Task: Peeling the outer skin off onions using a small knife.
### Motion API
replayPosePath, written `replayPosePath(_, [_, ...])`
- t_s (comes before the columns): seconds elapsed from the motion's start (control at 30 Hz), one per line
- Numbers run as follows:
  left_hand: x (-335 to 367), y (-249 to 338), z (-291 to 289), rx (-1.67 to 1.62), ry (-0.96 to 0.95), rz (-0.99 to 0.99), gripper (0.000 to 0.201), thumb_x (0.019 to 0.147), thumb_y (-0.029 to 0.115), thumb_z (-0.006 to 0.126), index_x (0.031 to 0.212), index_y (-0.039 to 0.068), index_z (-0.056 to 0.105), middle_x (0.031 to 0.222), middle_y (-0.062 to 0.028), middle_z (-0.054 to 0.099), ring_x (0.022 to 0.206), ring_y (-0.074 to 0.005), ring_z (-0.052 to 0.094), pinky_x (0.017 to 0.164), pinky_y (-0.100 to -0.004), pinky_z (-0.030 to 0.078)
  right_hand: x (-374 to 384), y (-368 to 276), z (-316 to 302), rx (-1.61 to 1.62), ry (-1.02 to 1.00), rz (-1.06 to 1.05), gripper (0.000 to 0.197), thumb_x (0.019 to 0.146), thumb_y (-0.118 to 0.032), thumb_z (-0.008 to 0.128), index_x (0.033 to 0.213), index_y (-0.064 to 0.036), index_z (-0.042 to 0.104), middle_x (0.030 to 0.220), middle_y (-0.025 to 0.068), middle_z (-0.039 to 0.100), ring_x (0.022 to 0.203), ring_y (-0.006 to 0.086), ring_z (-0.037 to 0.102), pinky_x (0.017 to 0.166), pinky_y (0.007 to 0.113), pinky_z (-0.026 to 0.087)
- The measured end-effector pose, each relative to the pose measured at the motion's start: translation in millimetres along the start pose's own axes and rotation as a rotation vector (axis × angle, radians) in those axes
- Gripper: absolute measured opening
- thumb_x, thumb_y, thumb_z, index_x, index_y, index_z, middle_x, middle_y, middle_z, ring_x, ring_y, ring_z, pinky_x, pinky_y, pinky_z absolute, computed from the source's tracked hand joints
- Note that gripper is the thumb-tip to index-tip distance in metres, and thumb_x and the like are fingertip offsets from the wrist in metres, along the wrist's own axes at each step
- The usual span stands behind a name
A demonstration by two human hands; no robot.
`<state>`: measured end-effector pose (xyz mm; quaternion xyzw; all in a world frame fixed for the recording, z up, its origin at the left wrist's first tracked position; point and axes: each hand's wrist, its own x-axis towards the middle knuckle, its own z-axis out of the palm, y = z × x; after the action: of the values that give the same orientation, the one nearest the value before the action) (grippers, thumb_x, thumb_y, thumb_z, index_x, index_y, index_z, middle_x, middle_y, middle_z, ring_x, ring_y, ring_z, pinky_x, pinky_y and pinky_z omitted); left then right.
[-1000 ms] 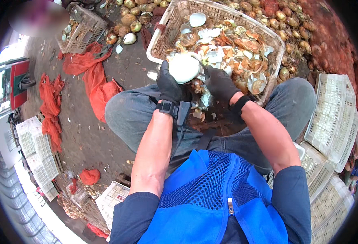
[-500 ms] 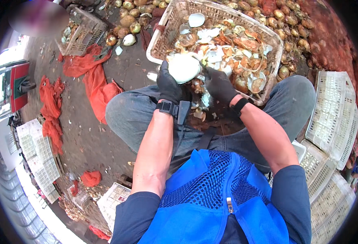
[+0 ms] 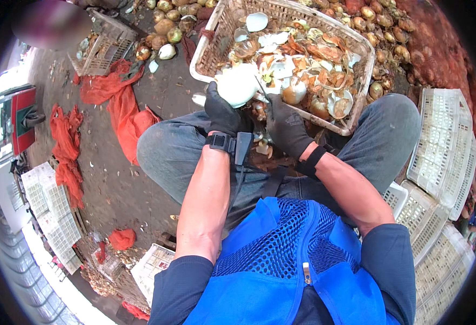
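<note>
A large white peeled onion (image 3: pixel 239 85) sits in my left hand (image 3: pixel 221 112), whose black-gloved fingers curl round its left and lower side. My right hand (image 3: pixel 288 125), gloved in black too, is closed on a small knife (image 3: pixel 261 86). Its thin blade points up beside the onion's right side; whether it touches is hard to tell, and the handle is hidden in the glove. Just beyond both hands stands a dirty white plastic crate (image 3: pixel 202 55) of onion skins (image 3: pixel 324 52), with several onions among the peelings.
Heaped onions (image 3: pixel 376 38) lie behind the crate, beside red mesh sacks (image 3: pixel 438 59). White crates (image 3: pixel 443 149) are stacked at the right. Red netting (image 3: pixel 123 108) and a tilted crate (image 3: pixel 105 46) lie on the floor to the left. My bent knees flank the work.
My right hand has shifted slightly down and left, and the knife blade now shows beside the onion. The onion has moved a little left in my left hand.
</note>
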<state>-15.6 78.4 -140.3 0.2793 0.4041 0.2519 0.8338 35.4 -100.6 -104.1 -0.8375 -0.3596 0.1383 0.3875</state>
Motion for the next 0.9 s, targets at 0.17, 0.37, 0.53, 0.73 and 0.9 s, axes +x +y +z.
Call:
replayPosePath(0.17, [-13.1, 0.8, 12.7, 0.025, -0.004, 0.013, 0.043, 0.104, 0.035, 0.043, 0.124, 0.001, 0.062, 0.115, -0.0132, 0.072, 0.099, -0.0276, 0.074, 0.087, -0.0400, 0.061, -0.9, 4.0, 6.4, -0.063, 0.013, -0.004, 0.028, 0.095, -0.007, 0.055, 0.123, -0.0022, 0.050, 0.083, 0.0225, 0.067, 0.077, 0.0412, 0.067, 0.067, 0.052, 0.051])
replayPosePath(0.37, [-5.3, 4.6, 2.0, -0.032, -0.021, -0.014, 0.044, 0.104, 0.035, 0.043, 0.125, 0.001, 0.062, 0.115, -0.0128, 0.072, 0.099, -0.0274, 0.073, 0.087, -0.0395, 0.059, 0.2, 0.1, 7.3, -0.006, -0.035, 0.092, 0.023, 0.096, -0.008, 0.055, 0.116, 0.0008, 0.051, 0.081, 0.0250, 0.066, 0.077, 0.0434, 0.067, 0.065, 0.053, 0.050])
replayPosePath(0.53, [-7.8, -0.7, 7.8, 0.200, 0.028, 0.089, 0.051, 0.105, 0.037, 0.037, 0.128, -0.002, 0.061, 0.119, -0.0150, 0.073, 0.101, -0.0253, 0.074, 0.086, -0.0384, 0.061, 3.6, 9.7, 11.5, 0.003, -0.046, 0.179, 0.017, 0.098, -0.011, 0.054, 0.110, 0.0013, 0.052, 0.080, 0.0292, 0.064, 0.079, 0.0475, 0.065, 0.069, 0.056, 0.049])
replayPosePath(0.73, [-20.7, -0.6, 13.9, 0.475, -0.025, 0.264, 0.051, 0.105, 0.035, 0.036, 0.130, -0.002, 0.060, 0.121, -0.0148, 0.072, 0.104, -0.0269, 0.073, 0.089, -0.0385, 0.060, 12.8, 13.7, 7.9, 0.101, -0.039, 0.231, 0.017, 0.097, -0.011, 0.053, 0.103, 0.0052, 0.056, 0.081, 0.0324, 0.065, 0.081, 0.0512, 0.065, 0.072, 0.058, 0.050])
replayPosePath(0.9, [2.4, -0.4, -0.7, -0.056, -0.087, -0.055, 0.053, 0.104, 0.035, 0.035, 0.134, -0.003, 0.058, 0.126, -0.0169, 0.070, 0.106, -0.0296, 0.073, 0.091, -0.0409, 0.061, 12.1, 8.0, 8.4, 0.179, -0.141, 0.246, 0.020, 0.098, -0.013, 0.052, 0.104, 0.0046, 0.060, 0.090, 0.0334, 0.066, 0.088, 0.0523, 0.065, 0.076, 0.057, 0.050])
